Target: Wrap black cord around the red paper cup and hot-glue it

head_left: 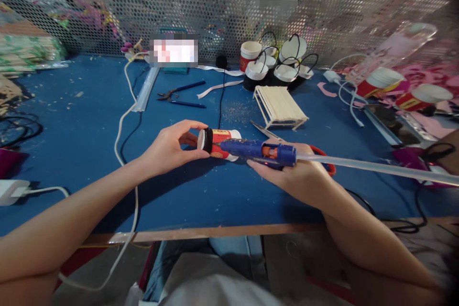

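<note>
Firstly, I work over the blue table (186, 196) and keep my forearms low, because a steady base should give a steadier bead. My right hand (304, 172) is closed around the blue glue gun (247, 148), which points toward my left hand; the long glue stick (373, 166) trails out behind my right wrist side and is best left unbent so that it feeds straight. Scissors (263, 129) lie just beyond my right fingers; whether I also grip them, I cannot tell. My left hand (172, 146) is clamped, thumb against fingers, on the near end of the paper cup (222, 135), which sits on its side between my two hands. Hold it firmly without crushing the wall, turn the cup rather than the gun, and keep the left thumb clear of the hot nozzle (217, 144). That nozzle stands at the edge of the black band (206, 141); contact is hidden from me. A thin, even line should hold better than a blob. The cup is red with a white end toward my right hand, pale yellow and gold printing on its side, and the glossy dark band around the end in my left fingers. Its lettering is too small to read.
</note>
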Tool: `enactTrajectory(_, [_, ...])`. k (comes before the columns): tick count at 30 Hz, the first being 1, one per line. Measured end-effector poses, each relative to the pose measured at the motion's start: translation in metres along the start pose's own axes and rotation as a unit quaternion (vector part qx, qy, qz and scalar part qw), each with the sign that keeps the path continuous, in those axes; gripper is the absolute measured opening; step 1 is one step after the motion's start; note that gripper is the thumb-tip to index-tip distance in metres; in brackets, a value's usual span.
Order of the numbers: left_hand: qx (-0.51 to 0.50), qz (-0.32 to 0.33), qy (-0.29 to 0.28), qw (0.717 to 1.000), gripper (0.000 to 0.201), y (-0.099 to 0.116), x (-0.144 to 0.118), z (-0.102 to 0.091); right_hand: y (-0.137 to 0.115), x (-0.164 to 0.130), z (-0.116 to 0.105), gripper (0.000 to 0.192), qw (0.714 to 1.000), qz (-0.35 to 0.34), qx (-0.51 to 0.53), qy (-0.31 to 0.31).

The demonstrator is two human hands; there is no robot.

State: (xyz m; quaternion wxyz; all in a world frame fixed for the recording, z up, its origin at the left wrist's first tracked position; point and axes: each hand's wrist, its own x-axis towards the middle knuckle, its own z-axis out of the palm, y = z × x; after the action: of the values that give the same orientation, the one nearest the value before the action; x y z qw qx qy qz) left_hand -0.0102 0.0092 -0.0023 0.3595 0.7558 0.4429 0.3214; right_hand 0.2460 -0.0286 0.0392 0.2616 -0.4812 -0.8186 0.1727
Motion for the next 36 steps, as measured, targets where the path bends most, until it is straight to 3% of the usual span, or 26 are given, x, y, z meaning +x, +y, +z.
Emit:
enactTrajectory(8, [-0.011, -0.045, -0.001, 0.999, 0.056, 0.0021, 0.0004, -0.0013, -0.0021, -0.002, -0.0015, 0.01, 1.0, -0.001, -0.009, -0.018])
enactTrajectory(15, [0.006, -0.027, -0.001, 1.0, 0.06, 0.0026, 0.0, 0.0, -0.0011, -0.001, -0.0014, 0.016, 1.0, -0.001, -0.023, -0.004])
enactTrajectory(23, [-0.013, -0.049, 0.0, 0.999, 0.056, 0.0031, 0.0008, -0.001, 0.0011, -0.003, -0.0002, 0.016, 0.999, -0.011, -0.031, -0.021])
enactTrajectory(32, [-0.007, -0.048, -0.004, 0.999, 0.057, 0.0031, 0.0002, -0.0007, 0.0005, -0.0027, -0.0012, 0.016, 0.991, -0.085, -0.098, 0.01])
enactTrajectory(36, [-0.003, -0.005, -0.004, 1.0, 0.058, -0.0011, -0.0011, -0.0001, 0.0017, -0.0004, -0.0012, 0.02, 0.989, -0.104, -0.1, 0.025])
